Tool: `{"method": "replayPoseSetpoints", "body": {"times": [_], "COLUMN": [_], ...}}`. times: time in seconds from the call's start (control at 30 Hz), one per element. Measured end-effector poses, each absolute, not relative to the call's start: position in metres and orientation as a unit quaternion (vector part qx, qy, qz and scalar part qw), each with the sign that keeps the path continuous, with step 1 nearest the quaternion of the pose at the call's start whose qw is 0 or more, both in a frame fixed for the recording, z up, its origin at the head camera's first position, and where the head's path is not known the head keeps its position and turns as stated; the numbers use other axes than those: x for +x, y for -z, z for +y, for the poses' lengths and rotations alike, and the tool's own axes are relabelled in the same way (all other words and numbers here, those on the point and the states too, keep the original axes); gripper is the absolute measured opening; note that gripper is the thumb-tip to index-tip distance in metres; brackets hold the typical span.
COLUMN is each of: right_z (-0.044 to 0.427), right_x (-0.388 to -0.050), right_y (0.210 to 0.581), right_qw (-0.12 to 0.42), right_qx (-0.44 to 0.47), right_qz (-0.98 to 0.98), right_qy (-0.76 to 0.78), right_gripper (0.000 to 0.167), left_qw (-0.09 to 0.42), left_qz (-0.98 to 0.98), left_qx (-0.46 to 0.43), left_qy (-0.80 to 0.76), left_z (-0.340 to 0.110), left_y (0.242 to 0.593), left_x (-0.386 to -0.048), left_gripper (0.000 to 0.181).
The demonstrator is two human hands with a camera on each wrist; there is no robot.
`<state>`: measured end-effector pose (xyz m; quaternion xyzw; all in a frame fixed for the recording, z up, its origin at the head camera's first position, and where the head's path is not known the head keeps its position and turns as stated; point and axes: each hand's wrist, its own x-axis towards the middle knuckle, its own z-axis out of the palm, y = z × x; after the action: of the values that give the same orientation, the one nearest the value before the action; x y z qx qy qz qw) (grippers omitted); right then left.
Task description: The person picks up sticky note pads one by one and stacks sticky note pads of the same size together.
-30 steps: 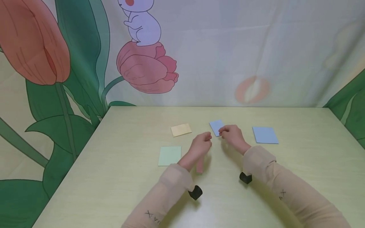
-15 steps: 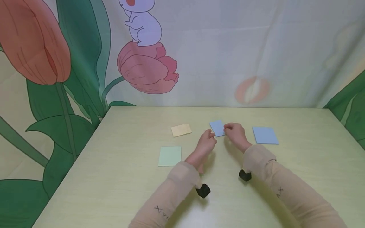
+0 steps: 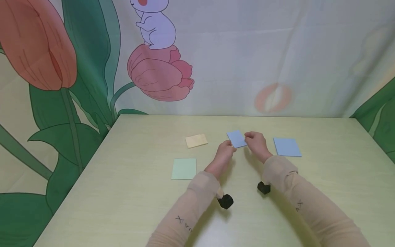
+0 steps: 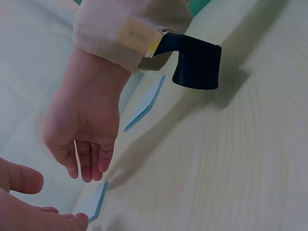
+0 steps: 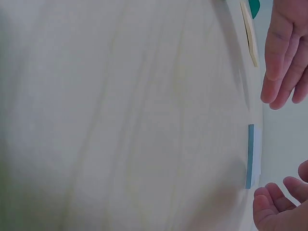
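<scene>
shifted rightward toward the small blue card lying flat on the bench, the left hand, like the right hand opposite, has loose, empty fingers, so uneven contact could skid the thin card askew.

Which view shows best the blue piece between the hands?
Head view: the blue piece shows most of its top. Left wrist view: the left hand partly hides it. Right wrist view: it appears nearly edge-on.

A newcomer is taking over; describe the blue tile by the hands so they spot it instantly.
Look toward the far part of the pale table, where the left hand and right hand are. The blue tile lies flat near both, unlike the other blue tile, farther right.
</scene>
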<state>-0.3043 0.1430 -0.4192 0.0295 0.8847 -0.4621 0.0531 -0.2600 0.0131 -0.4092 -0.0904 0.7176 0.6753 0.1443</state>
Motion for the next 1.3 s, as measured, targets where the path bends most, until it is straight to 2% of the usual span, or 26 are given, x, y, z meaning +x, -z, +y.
{"method": "replayPoseSetpoints", "body": {"times": [0.07, 0.23, 0.3, 0.43, 0.5, 0.57, 0.67, 0.7, 0.73, 0.9, 1.13, 1.23, 1.3], "right_z": [0.143, 0.142, 0.142, 0.143, 0.143, 0.143, 0.143, 0.143, 0.143, 0.144, 0.147, 0.148, 0.149], "right_x": [-0.305, -0.305, -0.305, -0.306, -0.306, -0.307, -0.306, -0.306, -0.306, -0.309, -0.307, -0.306, -0.306], "right_y": [0.42, 0.421, 0.421, 0.421, 0.421, 0.421, 0.422, 0.422, 0.422, 0.425, 0.425, 0.424, 0.424], "right_qw": [0.056, 0.07, 0.076, 0.081, 0.081, 0.083, 0.084, 0.084, 0.084, 0.081, 0.079, 0.078, 0.082], "right_qx": [0.031, 0.042, 0.047, 0.051, 0.053, 0.056, 0.065, 0.067, 0.07, 0.077, 0.084, 0.092, 0.099], "right_qz": [0.883, 0.876, 0.874, 0.872, 0.871, 0.87, 0.866, 0.865, 0.863, 0.861, 0.865, 0.867, 0.865], "right_qy": [0.464, 0.475, 0.478, 0.481, 0.482, 0.482, 0.488, 0.491, 0.493, 0.496, 0.489, 0.484, 0.484], "right_gripper": [0.04, 0.04, 0.04, 0.041, 0.041, 0.042, 0.042, 0.042, 0.042, 0.042, 0.045, 0.043, 0.04], "left_qw": [0.143, 0.133, 0.139, 0.152, 0.153, 0.152, 0.152, 0.15, 0.15, 0.144, 0.158, 0.152, 0.152], "left_qz": [0.707, 0.697, 0.692, 0.685, 0.686, 0.684, 0.678, 0.677, 0.673, 0.67, 0.661, 0.687, 0.705], "left_qx": [-0.103, -0.097, -0.099, -0.115, -0.122, -0.118, -0.12, -0.114, -0.113, -0.108, -0.106, -0.105, -0.12], "left_qy": [-0.685, -0.697, -0.702, -0.703, -0.7, -0.703, -0.709, -0.712, -0.716, -0.72, -0.726, -0.703, -0.682], "left_z": [0.016, 0.019, 0.018, 0.015, 0.017, 0.018, 0.023, 0.022, 0.023, 0.025, 0.024, 0.027, 0.029], "left_y": [0.415, 0.482, 0.495, 0.444, 0.438, 0.467, 0.528, 0.532, 0.551, 0.562, 0.606, 0.601, 0.584], "left_x": [-0.265, -0.316, -0.325, -0.29, -0.287, -0.308, -0.352, -0.354, -0.368, -0.375, -0.405, -0.4, -0.388], "left_gripper": [0.049, 0.053, 0.054, 0.051, 0.05, 0.053, 0.056, 0.055, 0.055, 0.049, 0.049, 0.048, 0.043]}}
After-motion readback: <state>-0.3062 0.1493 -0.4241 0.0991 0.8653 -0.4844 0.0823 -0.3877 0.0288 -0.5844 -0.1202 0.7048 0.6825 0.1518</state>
